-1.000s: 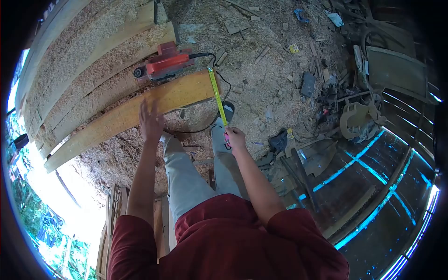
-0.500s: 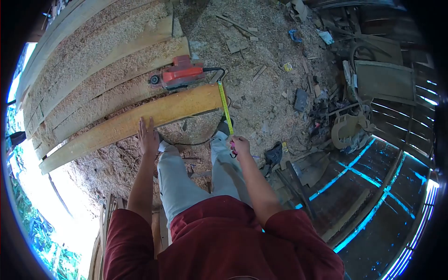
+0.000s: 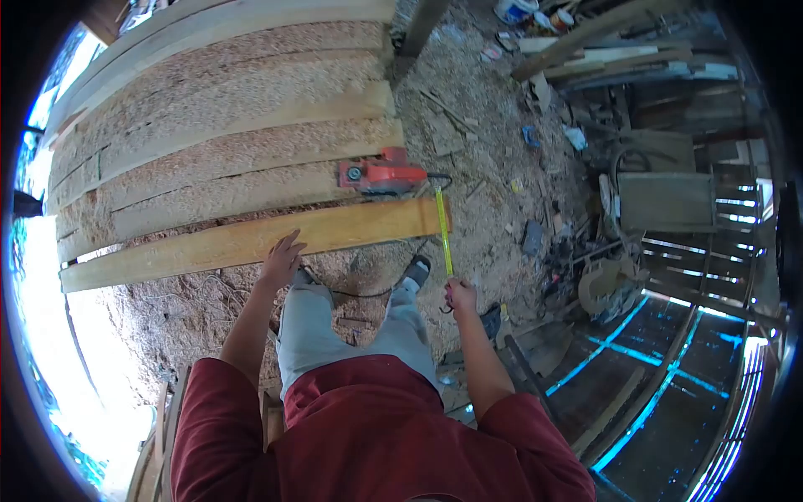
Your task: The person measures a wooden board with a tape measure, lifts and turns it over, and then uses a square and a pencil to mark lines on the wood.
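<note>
A long yellowish plank (image 3: 335,229) lies across in front of me. My left hand (image 3: 283,261), fingers spread, is at the near edge of this plank. In my right hand (image 3: 460,295) is a tape measure (image 3: 452,299), mostly hidden by the closed fingers. Its yellow blade (image 3: 445,238) runs out over the plank's right end, crossing the wood near the tip. Just beyond the plank sits a red electric planer (image 3: 386,174), resting on the neighbouring boards with its cord trailing off to the right.
Several wide boards (image 3: 251,100) covered in shavings stretch out ahead. Sawdust and wood scraps cover the ground (image 3: 493,159). A wooden post (image 3: 418,38) rises at the far end of the boards. To the right stand a framed panel (image 3: 667,201) and a curved wooden piece (image 3: 604,286).
My view has turned and shifted, so the boards sit farther right. The tape blade now lies across the plank a little in from its end, where it was at the very end before.
</note>
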The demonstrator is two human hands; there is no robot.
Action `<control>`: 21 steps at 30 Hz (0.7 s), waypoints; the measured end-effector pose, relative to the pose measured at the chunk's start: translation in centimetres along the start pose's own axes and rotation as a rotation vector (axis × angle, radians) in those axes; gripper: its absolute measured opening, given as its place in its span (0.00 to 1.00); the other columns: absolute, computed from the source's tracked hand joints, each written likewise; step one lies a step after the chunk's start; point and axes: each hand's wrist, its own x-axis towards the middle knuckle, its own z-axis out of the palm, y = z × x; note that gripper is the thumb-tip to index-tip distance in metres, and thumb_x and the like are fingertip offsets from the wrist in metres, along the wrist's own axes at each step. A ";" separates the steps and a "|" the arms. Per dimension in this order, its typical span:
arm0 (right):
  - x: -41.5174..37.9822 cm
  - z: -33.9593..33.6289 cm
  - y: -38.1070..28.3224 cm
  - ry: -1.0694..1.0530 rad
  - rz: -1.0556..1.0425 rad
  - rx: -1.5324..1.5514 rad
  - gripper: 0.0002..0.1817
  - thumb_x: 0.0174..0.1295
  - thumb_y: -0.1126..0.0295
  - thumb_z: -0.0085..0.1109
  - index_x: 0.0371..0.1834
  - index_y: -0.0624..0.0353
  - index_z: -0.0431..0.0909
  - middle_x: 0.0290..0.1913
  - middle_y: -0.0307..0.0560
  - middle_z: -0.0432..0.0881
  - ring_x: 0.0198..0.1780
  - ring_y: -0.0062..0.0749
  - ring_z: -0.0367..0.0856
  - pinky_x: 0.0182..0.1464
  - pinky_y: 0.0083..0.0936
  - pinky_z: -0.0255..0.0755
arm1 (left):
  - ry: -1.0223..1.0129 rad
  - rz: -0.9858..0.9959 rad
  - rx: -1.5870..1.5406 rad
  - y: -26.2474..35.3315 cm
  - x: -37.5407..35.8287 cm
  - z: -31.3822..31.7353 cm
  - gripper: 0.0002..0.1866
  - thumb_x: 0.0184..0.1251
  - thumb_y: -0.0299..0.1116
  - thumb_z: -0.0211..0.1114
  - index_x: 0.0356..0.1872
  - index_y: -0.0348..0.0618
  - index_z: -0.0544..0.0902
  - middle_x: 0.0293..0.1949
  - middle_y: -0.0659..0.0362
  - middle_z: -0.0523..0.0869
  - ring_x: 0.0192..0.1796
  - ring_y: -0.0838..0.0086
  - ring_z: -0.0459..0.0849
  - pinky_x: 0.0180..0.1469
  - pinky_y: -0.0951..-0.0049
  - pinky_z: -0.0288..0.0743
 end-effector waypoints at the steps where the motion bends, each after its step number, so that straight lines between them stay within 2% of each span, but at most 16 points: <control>1: -1.4 0.8 -0.8 -0.020 -0.036 -0.021 0.11 0.69 0.60 0.66 0.36 0.56 0.82 0.29 0.40 0.82 0.23 0.27 0.78 0.22 0.26 0.67 | 0.028 -0.005 -0.005 -1.1 -1.4 -0.7 0.21 0.71 0.29 0.61 0.64 0.48 0.82 0.78 0.51 0.69 0.76 0.51 0.70 0.75 0.52 0.69; 3: -4.3 3.0 -2.2 -0.053 -0.066 0.029 0.11 0.69 0.62 0.67 0.36 0.57 0.82 0.29 0.40 0.82 0.24 0.26 0.78 0.22 0.25 0.67 | 0.209 -0.134 -0.184 -3.4 -5.0 -1.9 0.18 0.72 0.29 0.62 0.61 0.46 0.84 0.75 0.48 0.73 0.73 0.47 0.73 0.72 0.52 0.71; 4: -5.5 4.3 -2.8 -0.078 -0.068 0.089 0.10 0.69 0.63 0.67 0.36 0.58 0.83 0.29 0.40 0.82 0.24 0.26 0.78 0.22 0.24 0.67 | 0.233 -0.141 -0.190 -5.1 -7.1 -2.2 0.18 0.72 0.29 0.62 0.61 0.46 0.84 0.75 0.48 0.73 0.73 0.47 0.73 0.72 0.52 0.71; 6: -6.4 7.0 -3.3 -0.141 -0.116 0.098 0.10 0.70 0.62 0.66 0.38 0.57 0.83 0.30 0.40 0.83 0.24 0.26 0.79 0.24 0.25 0.70 | 0.324 -0.276 -0.240 -8.7 -12.1 -2.3 0.17 0.73 0.29 0.62 0.60 0.44 0.84 0.72 0.43 0.75 0.71 0.44 0.75 0.71 0.53 0.73; 8: -7.8 10.0 -4.2 -0.216 -0.158 0.110 0.10 0.72 0.62 0.66 0.39 0.56 0.83 0.32 0.40 0.84 0.25 0.27 0.80 0.26 0.26 0.72 | 0.337 -0.460 -0.281 -11.6 -18.1 -2.1 0.16 0.72 0.30 0.64 0.58 0.41 0.84 0.68 0.41 0.78 0.70 0.42 0.76 0.70 0.54 0.74; 10: -9.8 13.2 -5.8 -0.325 -0.194 0.079 0.09 0.73 0.63 0.64 0.42 0.58 0.84 0.33 0.40 0.84 0.25 0.27 0.80 0.27 0.26 0.73 | 0.228 -0.710 -0.317 -13.7 -24.4 -2.3 0.17 0.73 0.35 0.63 0.58 0.40 0.84 0.65 0.40 0.81 0.67 0.39 0.78 0.68 0.52 0.75; 12: -11.2 16.3 -7.2 -0.401 -0.229 0.073 0.10 0.72 0.63 0.64 0.44 0.59 0.84 0.34 0.41 0.84 0.25 0.28 0.80 0.26 0.26 0.73 | 0.263 -0.879 -0.304 -16.6 -31.5 0.5 0.20 0.75 0.43 0.60 0.56 0.39 0.85 0.61 0.37 0.83 0.64 0.38 0.80 0.66 0.49 0.75; 16: -12.5 20.4 -9.8 -0.612 -0.308 0.073 0.11 0.72 0.65 0.63 0.47 0.62 0.85 0.34 0.43 0.84 0.26 0.29 0.81 0.27 0.26 0.74 | 0.230 -1.079 -0.306 -14.3 -42.2 2.9 0.25 0.77 0.49 0.56 0.58 0.36 0.84 0.60 0.34 0.83 0.63 0.38 0.81 0.67 0.49 0.74; 18: -12.6 21.6 -11.5 -0.657 -0.320 0.057 0.11 0.71 0.66 0.62 0.47 0.63 0.85 0.34 0.44 0.84 0.26 0.29 0.81 0.27 0.26 0.74 | 0.129 -1.134 -0.118 -11.1 -45.7 4.6 0.27 0.77 0.49 0.54 0.60 0.34 0.82 0.58 0.32 0.84 0.63 0.37 0.80 0.67 0.49 0.74; 20: -12.3 21.9 -12.7 -0.693 -0.334 0.048 0.11 0.71 0.67 0.61 0.47 0.64 0.85 0.34 0.44 0.85 0.26 0.30 0.81 0.27 0.27 0.75 | 0.271 -1.276 -0.408 -9.6 -48.1 9.0 0.29 0.78 0.50 0.54 0.63 0.33 0.80 0.59 0.35 0.84 0.64 0.39 0.81 0.65 0.49 0.75; 21: -11.8 21.9 -13.5 -0.729 -0.352 0.069 0.10 0.71 0.68 0.60 0.46 0.64 0.85 0.34 0.44 0.85 0.26 0.29 0.82 0.27 0.27 0.75 | 0.301 -1.298 -0.437 -7.7 -48.4 10.7 0.29 0.79 0.51 0.54 0.63 0.34 0.80 0.59 0.36 0.85 0.63 0.41 0.82 0.64 0.50 0.76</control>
